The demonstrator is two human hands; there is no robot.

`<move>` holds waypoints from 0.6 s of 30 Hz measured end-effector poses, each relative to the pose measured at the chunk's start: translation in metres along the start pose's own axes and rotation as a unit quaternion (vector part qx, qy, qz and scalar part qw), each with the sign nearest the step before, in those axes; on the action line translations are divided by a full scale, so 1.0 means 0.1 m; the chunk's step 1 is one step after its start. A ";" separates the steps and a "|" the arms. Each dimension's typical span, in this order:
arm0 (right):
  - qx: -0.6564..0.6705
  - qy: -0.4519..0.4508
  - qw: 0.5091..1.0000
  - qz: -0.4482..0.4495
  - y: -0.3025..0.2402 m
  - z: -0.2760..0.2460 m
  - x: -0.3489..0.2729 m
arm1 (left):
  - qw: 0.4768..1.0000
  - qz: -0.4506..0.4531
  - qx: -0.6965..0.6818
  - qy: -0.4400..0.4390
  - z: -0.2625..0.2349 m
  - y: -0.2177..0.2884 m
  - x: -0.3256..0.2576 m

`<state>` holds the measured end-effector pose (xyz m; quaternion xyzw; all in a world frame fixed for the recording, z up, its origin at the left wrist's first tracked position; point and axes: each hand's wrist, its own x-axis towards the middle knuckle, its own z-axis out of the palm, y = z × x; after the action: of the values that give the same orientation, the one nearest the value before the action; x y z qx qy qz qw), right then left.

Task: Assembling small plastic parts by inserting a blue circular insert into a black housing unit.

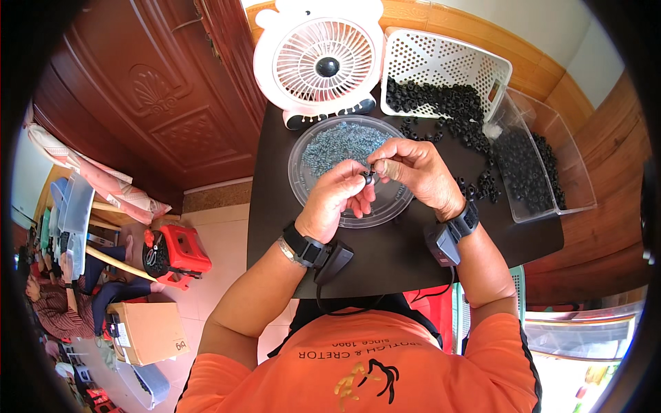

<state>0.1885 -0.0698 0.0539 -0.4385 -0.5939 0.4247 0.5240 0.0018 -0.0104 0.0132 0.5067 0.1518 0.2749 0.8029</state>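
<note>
My left hand [332, 199] pinches a small round black piece [368, 178] between thumb and fingers. Right against it, the thumb and forefinger of my right hand [421, 168] are pressed together on something too small to make out. Both hands are over a round clear plastic tray [358, 223]. Many tiny bluish see-through pieces [344, 146] lie inside it, partly hidden by my hands. To the right of my right hand, loose small black pieces [487, 186] are scattered on the dark table [275, 227].
A white fan [323, 58] stands behind the tray. At the back right, a white perforated basket [447, 58] lies tipped, spilling black pieces beside a clear bin [575, 179]. Cables hang from my wrist devices. Another person [62, 310] sits at far left near a red case [186, 251] and cardboard box [148, 334].
</note>
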 end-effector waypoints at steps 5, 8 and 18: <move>-0.023 0.027 0.999 0.009 -0.04 0.03 -0.01 | 0.999 0.013 0.040 0.014 0.03 0.00 -0.01; 0.013 0.057 0.998 0.002 -0.02 0.06 -0.02 | 0.999 0.021 0.038 0.022 0.05 0.00 -0.02; 0.000 0.072 0.997 -0.028 0.02 0.17 -0.03 | 0.999 0.030 0.022 0.040 0.05 -0.03 -0.02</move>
<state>0.1724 -0.0731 0.0499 -0.4513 -0.5667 0.3771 0.5771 0.0034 -0.0164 0.0124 0.5175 0.1747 0.3152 0.7761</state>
